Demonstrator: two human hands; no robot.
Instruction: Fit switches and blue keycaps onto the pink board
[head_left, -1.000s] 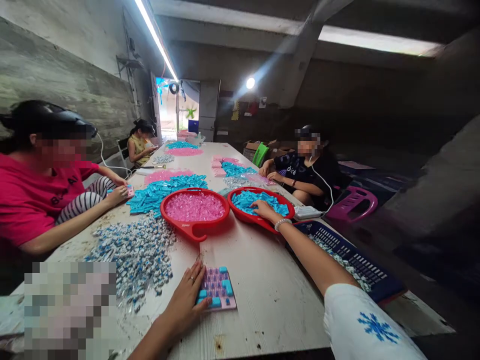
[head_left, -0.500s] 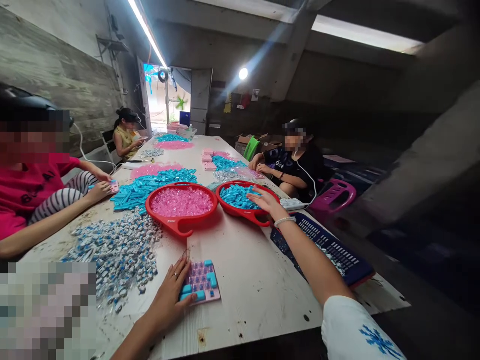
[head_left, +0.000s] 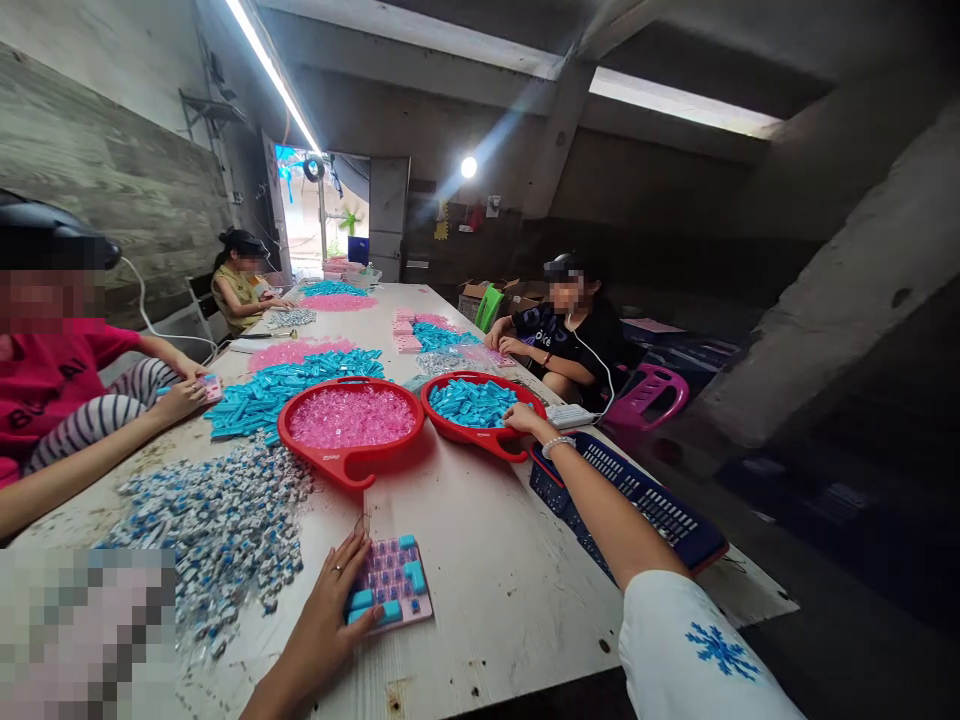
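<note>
A small pink keyboard [head_left: 397, 580] lies on the table, with clear pink keycaps and several blue keycaps fitted. My left hand [head_left: 334, 605] holds its left side, fingers stretched along the edge and thumb on a blue cap near the front. Further off, my right hand [head_left: 527, 422] reaches to the right rim of a red basin [head_left: 480, 437] of loose blue keycaps [head_left: 474, 402]. The right fingers are bent together at the caps; what they pinch, if anything, is hidden. Beside it stands another red basin [head_left: 349, 468] full of clear pink keycaps [head_left: 352, 416].
Small grey-and-blue switches [head_left: 217, 530] are heaped at left, with a blue keycap pile [head_left: 292, 388] behind. A dark blue basket [head_left: 637, 490] sits under my right forearm. Co-workers sit at both sides of the table [head_left: 480, 600]; one in a pink shirt [head_left: 67, 390] is nearest.
My right hand has gone from spread fingers above the blue keycaps to bent fingers at the basin's right side. My left hand stays on the keyboard. The view has shifted slightly.
</note>
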